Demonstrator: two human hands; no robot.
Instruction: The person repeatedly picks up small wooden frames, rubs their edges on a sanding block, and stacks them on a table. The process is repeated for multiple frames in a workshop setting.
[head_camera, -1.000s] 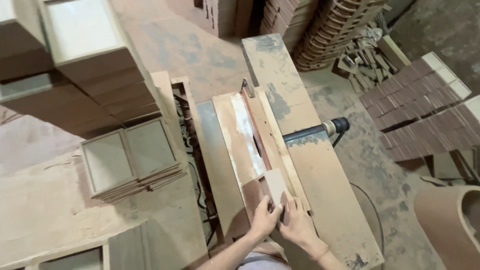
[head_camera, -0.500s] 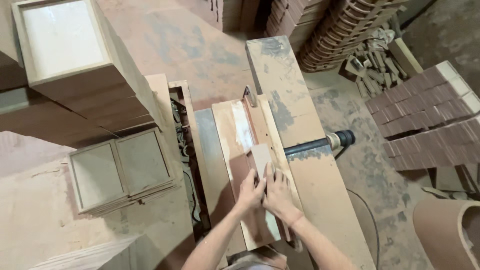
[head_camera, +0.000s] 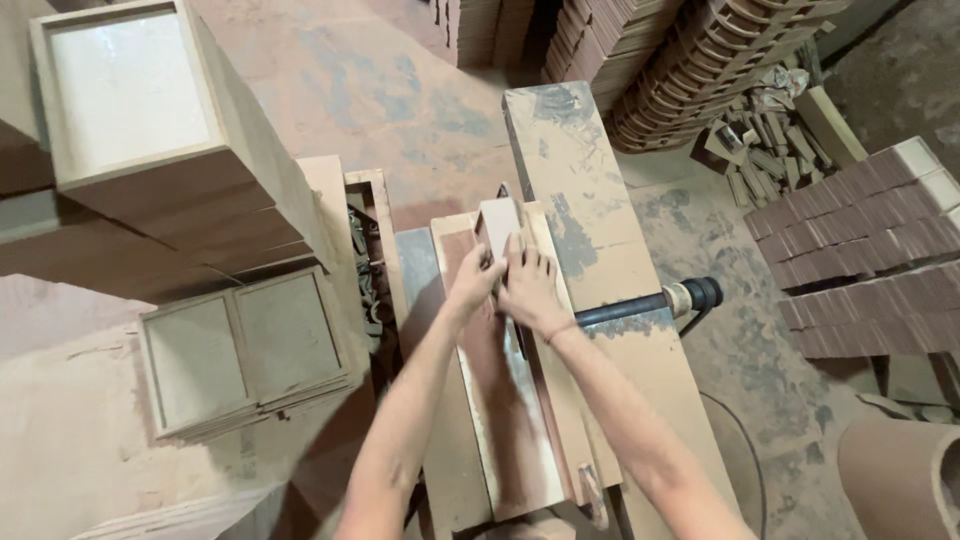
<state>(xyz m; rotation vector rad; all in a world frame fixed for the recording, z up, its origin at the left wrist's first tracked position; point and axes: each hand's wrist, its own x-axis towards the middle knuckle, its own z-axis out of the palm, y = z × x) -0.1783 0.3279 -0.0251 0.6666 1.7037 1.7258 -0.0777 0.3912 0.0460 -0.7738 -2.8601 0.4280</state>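
Note:
A small pale wooden block (head_camera: 497, 222) stands on the far end of a long dusty machine table (head_camera: 500, 400). My left hand (head_camera: 474, 283) presses against the block's near left side. My right hand (head_camera: 530, 285) lies flat beside it, fingers on the block's right edge against a tall wooden fence board (head_camera: 580, 230). Both arms reach straight out along the table. A dark round handle (head_camera: 660, 300) sticks out to the right just past my right wrist.
Tall stacks of wooden framed boxes (head_camera: 140, 130) stand at left, with a lower pile of framed panels (head_camera: 240, 350) beside the machine. Reddish boards (head_camera: 870, 260) are stacked at right, offcuts (head_camera: 770, 150) lie on the floor, and curved pieces (head_camera: 720, 60) are piled behind.
Both hands have slid the wooden block forward along the table, from the near end to the far end, with my arms stretching out.

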